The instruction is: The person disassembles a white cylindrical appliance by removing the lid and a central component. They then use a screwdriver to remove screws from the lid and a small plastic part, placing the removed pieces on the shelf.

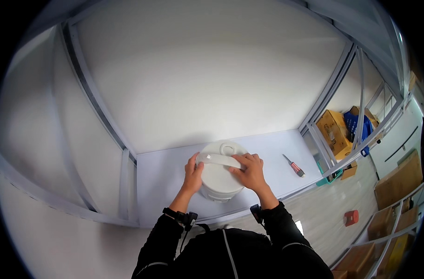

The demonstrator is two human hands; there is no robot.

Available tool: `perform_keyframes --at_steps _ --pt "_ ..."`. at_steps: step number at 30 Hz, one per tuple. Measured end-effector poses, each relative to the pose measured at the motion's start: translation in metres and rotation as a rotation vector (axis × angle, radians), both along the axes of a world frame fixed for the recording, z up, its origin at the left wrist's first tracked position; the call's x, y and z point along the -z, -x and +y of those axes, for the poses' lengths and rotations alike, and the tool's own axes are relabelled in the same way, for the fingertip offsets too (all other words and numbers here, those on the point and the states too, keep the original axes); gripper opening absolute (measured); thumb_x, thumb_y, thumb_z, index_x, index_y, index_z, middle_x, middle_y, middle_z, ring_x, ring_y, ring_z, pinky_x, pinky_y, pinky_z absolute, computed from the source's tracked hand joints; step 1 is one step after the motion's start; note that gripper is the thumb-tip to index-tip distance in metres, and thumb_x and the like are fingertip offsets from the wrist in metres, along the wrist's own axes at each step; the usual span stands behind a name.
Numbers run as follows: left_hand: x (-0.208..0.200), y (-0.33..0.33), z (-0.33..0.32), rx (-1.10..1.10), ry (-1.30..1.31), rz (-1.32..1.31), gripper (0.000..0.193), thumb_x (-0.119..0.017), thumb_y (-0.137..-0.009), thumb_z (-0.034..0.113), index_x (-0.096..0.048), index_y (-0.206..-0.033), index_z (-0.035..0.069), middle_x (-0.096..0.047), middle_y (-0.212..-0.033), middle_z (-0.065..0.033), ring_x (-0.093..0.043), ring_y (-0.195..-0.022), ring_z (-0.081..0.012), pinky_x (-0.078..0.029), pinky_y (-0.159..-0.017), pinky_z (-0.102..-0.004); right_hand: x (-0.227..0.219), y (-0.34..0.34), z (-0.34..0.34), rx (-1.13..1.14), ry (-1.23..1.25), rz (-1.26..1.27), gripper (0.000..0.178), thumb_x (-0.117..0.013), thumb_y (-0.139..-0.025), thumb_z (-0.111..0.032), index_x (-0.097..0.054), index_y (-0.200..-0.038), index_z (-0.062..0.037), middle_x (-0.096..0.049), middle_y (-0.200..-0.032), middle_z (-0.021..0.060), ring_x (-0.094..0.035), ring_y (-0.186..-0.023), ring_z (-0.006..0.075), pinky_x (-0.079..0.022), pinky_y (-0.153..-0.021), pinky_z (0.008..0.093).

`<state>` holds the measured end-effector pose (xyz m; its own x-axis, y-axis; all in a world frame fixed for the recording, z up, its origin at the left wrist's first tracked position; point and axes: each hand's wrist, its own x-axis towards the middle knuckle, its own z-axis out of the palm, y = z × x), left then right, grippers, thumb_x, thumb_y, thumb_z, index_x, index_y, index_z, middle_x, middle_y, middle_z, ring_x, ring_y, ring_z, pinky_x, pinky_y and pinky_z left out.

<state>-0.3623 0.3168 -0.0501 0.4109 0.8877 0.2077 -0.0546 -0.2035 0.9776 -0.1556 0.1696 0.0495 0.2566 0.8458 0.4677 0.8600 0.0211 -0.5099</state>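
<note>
A round white appliance, which looks like a small rice cooker (216, 179), stands upright on the white table in front of me. A curved white carrying handle (221, 160) crosses its lid, with a round vent (228, 149) behind it. My left hand (192, 176) is closed around the handle's left end and the cooker's side, with the thumb by the handle's pivot. At the right end, my right hand (250, 172) grips the handle between thumb and fingers. To the right lies a screwdriver (295, 168) with a red and black handle, touched by neither hand.
White panels and metal frame posts (98, 93) enclose the white table (161, 186) at the back and sides. Beyond the right posts are a yellow carton (335, 132), a blue bag (357, 124) and a teal basket (324, 179). A red stool-like object (351, 217) stands on the floor near shelved boxes.
</note>
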Motion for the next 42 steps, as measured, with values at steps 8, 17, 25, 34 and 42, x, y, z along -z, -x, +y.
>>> perform_keyframes --at_steps 8,17,25,34,42 --pt "0.009 0.0 0.01 0.051 0.267 -0.181 0.051 -0.055 -0.109 0.015 -0.047 -0.156 -0.002 -0.061 -0.146 -0.017 -0.059 -0.133 -0.0276 -0.045 -0.116 -0.0401 -0.005 0.003 0.004 0.021 0.104 0.012 0.045 -0.085 -0.086 -0.04 -0.079 -0.127 -0.0228 -0.07 -0.104 0.002 -0.057 -0.1 0.0289 -0.038 -0.094 0.0453" --pt "-0.014 0.002 -0.005 0.083 0.135 -0.128 0.053 -0.053 -0.113 0.022 -0.042 -0.159 -0.003 -0.053 -0.154 -0.0188 -0.052 -0.141 -0.0255 -0.041 -0.119 -0.0385 -0.004 0.003 -0.003 -0.007 0.0 -0.027 0.046 -0.086 -0.086 -0.039 -0.079 -0.126 -0.0192 -0.07 -0.105 0.0041 -0.056 -0.1 0.0296 -0.039 -0.093 0.0447" --pt "-0.034 -0.002 -0.012 0.078 0.254 -0.153 0.048 -0.044 -0.116 0.021 -0.042 -0.161 0.002 -0.057 -0.151 -0.015 -0.055 -0.137 -0.0231 -0.042 -0.117 -0.0354 -0.003 0.0 -0.003 0.008 0.023 0.031 0.046 -0.087 -0.085 -0.035 -0.079 -0.128 -0.0202 -0.068 -0.103 0.0027 -0.055 -0.098 0.0292 -0.043 -0.093 0.0444" --pt "-0.028 0.003 -0.01 0.042 0.321 -0.123 0.05 -0.044 -0.117 0.027 -0.044 -0.161 0.004 -0.056 -0.154 -0.0138 -0.054 -0.139 -0.0218 -0.042 -0.118 -0.0344 0.001 0.0 0.003 -0.007 0.083 0.085 0.046 -0.086 -0.086 -0.04 -0.078 -0.129 -0.024 -0.067 -0.107 0.002 -0.056 -0.103 0.0293 -0.046 -0.094 0.0474" --pt "-0.029 0.001 -0.013 0.028 0.313 -0.118 0.052 -0.045 -0.117 0.028 -0.043 -0.162 0.003 -0.055 -0.156 -0.0138 -0.054 -0.14 -0.0219 -0.042 -0.118 -0.0344 0.002 0.0 0.001 0.008 0.087 0.05 0.047 -0.085 -0.086 -0.04 -0.078 -0.13 -0.0241 -0.067 -0.109 0.0024 -0.057 -0.105 0.0301 -0.045 -0.095 0.0476"
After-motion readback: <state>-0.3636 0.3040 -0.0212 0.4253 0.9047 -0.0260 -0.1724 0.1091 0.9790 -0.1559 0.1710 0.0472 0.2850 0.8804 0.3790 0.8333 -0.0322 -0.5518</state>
